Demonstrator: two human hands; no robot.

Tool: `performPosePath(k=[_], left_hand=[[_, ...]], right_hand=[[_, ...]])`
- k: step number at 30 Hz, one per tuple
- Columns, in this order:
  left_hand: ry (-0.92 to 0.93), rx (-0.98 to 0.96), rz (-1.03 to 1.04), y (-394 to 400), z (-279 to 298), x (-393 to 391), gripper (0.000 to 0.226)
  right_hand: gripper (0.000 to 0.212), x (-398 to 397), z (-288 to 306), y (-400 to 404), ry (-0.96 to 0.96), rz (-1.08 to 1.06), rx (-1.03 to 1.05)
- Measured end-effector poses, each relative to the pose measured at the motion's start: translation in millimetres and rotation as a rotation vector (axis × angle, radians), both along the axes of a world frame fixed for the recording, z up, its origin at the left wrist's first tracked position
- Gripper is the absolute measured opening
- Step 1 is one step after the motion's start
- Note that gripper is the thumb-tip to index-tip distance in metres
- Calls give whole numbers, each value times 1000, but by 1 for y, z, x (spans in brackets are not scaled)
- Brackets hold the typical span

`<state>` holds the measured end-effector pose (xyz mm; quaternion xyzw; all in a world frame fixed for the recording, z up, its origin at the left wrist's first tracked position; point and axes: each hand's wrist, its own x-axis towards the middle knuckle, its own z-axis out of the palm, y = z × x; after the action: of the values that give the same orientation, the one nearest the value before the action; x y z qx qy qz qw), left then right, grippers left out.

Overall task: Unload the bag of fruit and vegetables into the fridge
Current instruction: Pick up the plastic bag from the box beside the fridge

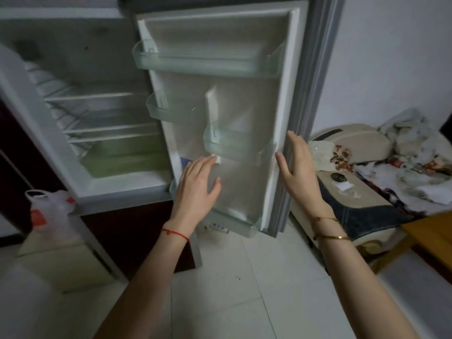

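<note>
The fridge [49,148] stands open at the left, its wire shelves [97,113] bare. Its door [234,99] is swung wide toward me, with clear door bins [208,62] holding nothing that I can make out. My left hand [198,189] hovers flat in front of the door's inner face, fingers apart, holding nothing. My right hand [298,167] is open too, its fingertips at the door's outer edge. A white plastic bag [49,209] with red print sits low at the left beside the fridge; its contents are hidden.
A cushioned seat with a dark ring-shaped object [338,177] and a heap of cloth [411,155] fills the right side. A wooden table corner [430,236] juts in at the right. The floor is pale tile [244,289]. A white appliance top [61,265] sits low at the left.
</note>
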<state>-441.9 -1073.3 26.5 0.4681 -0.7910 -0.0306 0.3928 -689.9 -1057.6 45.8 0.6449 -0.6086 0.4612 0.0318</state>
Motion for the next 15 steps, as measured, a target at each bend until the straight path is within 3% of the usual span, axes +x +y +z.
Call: performPosePath(k=[15], left_hand=[[49, 173, 418, 120, -49, 166, 46]], right_hand=[[53, 136, -56, 40, 101, 418, 230]])
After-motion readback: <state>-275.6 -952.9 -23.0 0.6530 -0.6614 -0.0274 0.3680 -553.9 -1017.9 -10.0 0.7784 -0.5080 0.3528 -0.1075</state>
